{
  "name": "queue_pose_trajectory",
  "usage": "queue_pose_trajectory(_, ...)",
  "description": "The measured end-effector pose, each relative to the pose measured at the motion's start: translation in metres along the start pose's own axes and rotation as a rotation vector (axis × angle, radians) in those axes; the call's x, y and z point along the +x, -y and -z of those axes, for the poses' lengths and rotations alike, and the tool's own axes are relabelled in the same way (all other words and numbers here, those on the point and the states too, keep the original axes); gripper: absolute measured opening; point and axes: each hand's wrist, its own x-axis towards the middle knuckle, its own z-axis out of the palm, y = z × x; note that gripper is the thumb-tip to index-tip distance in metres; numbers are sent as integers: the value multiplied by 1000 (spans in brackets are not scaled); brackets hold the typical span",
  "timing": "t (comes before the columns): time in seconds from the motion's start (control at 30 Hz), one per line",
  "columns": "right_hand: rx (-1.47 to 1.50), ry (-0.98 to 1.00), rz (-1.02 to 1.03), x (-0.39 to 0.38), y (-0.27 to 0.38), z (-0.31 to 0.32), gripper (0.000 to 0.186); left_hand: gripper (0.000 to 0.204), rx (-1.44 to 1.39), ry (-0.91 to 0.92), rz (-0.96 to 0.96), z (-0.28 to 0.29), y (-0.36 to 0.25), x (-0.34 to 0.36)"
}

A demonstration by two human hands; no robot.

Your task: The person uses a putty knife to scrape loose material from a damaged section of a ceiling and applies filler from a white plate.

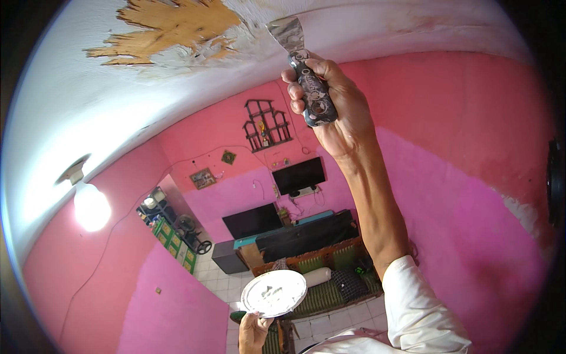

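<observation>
My right hand (345,109) is raised to the white ceiling (106,112), its fingers wrapped round the dark, white-smeared handle of a putty knife (312,91). The metal blade, streaked with white, points up at the ceiling; whether its edge touches cannot be told. Just left of the blade is a jagged patch of bare wood (171,26), with rough whitish paste along its lower edge. Lower down, my left hand (254,333) grips the near rim of a round white lid-like plate (283,302). Some greyish-white paste lies in the middle of that plate.
A lit bulb (92,206) hangs from the ceiling at left. Below are a green-striped wooden sofa (318,304), a television on the floor unit (252,222) and another on the wall (299,176). A dark shelf (268,125) hangs on the pink wall; a thin cable runs along it.
</observation>
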Motion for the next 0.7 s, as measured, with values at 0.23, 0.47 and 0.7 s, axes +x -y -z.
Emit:
queue_pose_trajectory(0.23,-94,28,15,-39,6,-10,31,44,-26,14,-41,-8,-1,-6)
queue_pose_trajectory(0.47,-205,-245,-97,-19,-43,53,30,45,-26,24,-29,5,-2,-4)
queue_pose_trajectory(0.7,-119,-182,-60,31,-37,84,18,44,-25,-3,-25,5,1,-2)
